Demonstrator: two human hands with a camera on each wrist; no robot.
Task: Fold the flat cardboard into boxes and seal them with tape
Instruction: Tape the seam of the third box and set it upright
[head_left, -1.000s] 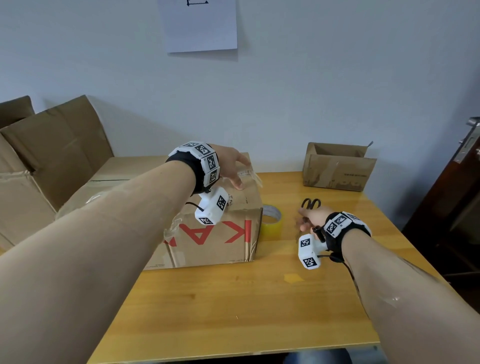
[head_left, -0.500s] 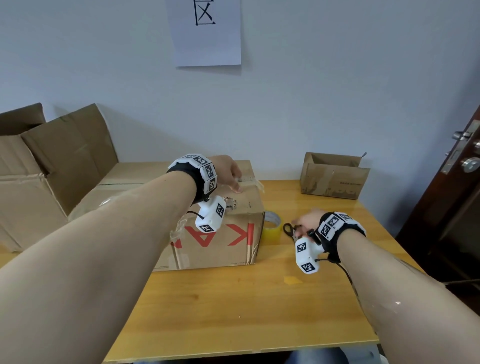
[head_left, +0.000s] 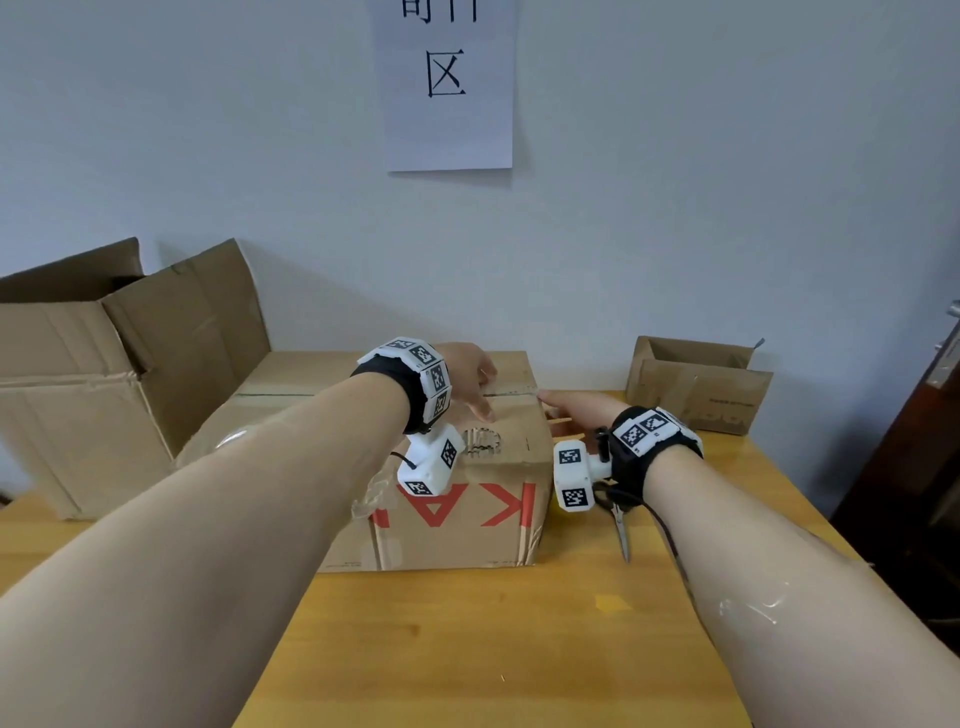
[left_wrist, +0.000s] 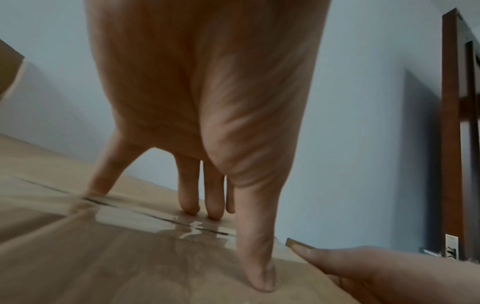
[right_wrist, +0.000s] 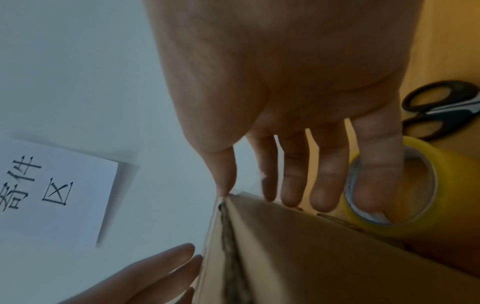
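A closed cardboard box (head_left: 457, 499) with red letters stands in the middle of the wooden table (head_left: 519, 649). My left hand (head_left: 480, 395) lies on its top with straight fingers (left_wrist: 188, 205), pressing beside a strip of clear tape (left_wrist: 197, 228) over the seam. My right hand (head_left: 561, 402) touches the box's right top edge, thumb (right_wrist: 226, 181) on the corner and straight fingers down the side. A yellow tape roll (right_wrist: 405, 185) lies just beyond those fingers. Black-handled scissors (head_left: 621, 519) lie on the table under my right wrist.
A large open cardboard box (head_left: 104, 389) stands at the left and touches the middle box. A small open box (head_left: 696, 389) sits at the back right by the wall. A dark door (head_left: 935, 415) borders the table's right side.
My right hand has let go of the scissors, which now lie on the table, and moved left to the box's right edge. My left hand stays on the box top.
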